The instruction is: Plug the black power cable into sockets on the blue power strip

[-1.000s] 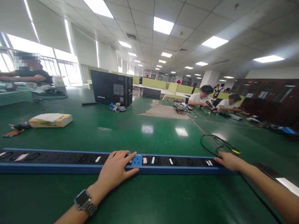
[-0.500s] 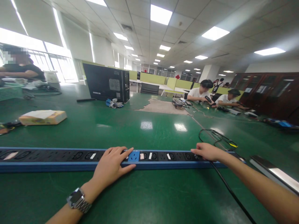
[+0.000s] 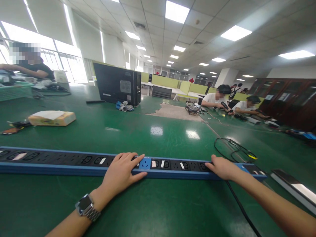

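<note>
Left hand [image 3: 120, 174] flat, fingers [image 3: 130, 157] spread across the sockets of the long blue power strip [image 3: 61, 161]; right hand [image 3: 222, 167] draped loosely over its right stretch, gripping nothing. Strip crosswise on the green table [image 3: 153, 138], black cable [image 3: 243, 212] underneath the right forearm. Open green surface beyond and nearer.

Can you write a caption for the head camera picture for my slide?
Both hands, left and right, rest flat on a long blue power strip on a green table.
</note>
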Motion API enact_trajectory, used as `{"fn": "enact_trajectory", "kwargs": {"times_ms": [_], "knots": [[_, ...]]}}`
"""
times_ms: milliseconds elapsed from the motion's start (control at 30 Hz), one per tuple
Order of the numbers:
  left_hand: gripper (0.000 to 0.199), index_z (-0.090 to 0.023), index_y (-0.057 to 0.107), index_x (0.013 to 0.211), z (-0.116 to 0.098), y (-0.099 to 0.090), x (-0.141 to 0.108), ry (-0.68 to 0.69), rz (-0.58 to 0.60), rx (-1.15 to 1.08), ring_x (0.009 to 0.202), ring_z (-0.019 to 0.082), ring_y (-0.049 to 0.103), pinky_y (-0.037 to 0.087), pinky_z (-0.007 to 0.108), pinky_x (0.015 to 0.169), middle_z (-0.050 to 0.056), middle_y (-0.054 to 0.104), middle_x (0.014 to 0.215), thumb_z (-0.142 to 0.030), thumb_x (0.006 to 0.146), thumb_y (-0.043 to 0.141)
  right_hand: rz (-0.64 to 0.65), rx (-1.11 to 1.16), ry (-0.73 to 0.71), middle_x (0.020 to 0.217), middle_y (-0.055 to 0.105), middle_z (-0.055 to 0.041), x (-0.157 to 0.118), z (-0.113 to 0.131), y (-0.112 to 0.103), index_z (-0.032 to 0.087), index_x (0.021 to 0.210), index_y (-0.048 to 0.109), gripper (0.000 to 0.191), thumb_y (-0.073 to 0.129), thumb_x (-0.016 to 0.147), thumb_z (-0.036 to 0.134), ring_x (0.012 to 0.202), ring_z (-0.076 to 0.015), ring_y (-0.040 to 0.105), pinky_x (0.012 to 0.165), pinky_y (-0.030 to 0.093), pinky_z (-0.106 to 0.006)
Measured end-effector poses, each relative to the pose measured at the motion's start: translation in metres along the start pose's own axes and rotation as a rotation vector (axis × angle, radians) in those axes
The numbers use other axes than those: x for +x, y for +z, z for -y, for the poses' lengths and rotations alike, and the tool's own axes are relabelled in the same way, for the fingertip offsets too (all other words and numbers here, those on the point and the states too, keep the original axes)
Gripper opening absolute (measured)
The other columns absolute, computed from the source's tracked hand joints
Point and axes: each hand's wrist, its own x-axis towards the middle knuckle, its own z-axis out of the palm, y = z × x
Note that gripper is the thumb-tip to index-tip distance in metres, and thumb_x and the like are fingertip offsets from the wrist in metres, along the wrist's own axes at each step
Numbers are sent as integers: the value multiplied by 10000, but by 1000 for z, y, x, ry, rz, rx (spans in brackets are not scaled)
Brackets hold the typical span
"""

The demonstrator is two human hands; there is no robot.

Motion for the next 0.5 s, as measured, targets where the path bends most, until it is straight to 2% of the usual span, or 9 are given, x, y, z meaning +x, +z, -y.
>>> {"fn": "enact_trajectory", "kwargs": {"times_ms": [133, 300, 400, 500], "knots": [[602, -261, 583, 1295, -1, 0, 1, -2, 0, -4, 1078, 293, 573, 409, 477, 964, 93, 644, 1175, -631, 821, 547, 4, -19, -2, 1059, 674, -274, 1, 5, 1, 22, 1090, 548, 448, 330, 963, 392, 1004, -371, 652, 796, 433, -406], [600, -263, 584, 1294, -1, -1, 1, -2, 4, -10, 1082, 291, 567, 402, 472, 964, 98, 642, 1181, -632, 822, 547, 27, -6, 10, 1087, 682, -233, 1, 4, -3, 54, 1081, 571, 431, 376, 952, 416, 1024, -321, 651, 807, 437, -363], [599, -268, 576, 1302, -2, -2, 2, -19, 33, -14, 1101, 291, 560, 391, 469, 972, 96, 638, 1190, -620, 818, 565, 14, -1, 52, 1070, 686, -227, -2, 2, -25, 74, 1023, 600, 408, 431, 925, 432, 994, -336, 653, 767, 435, -366], [600, -269, 576, 1301, -2, -3, 2, -32, 51, -22, 1106, 290, 557, 384, 467, 974, 93, 638, 1190, -615, 810, 580, -52, 31, 72, 1012, 689, -234, -8, 11, -61, 75, 1016, 593, 461, 373, 934, 472, 930, -329, 657, 714, 432, -360]]}}
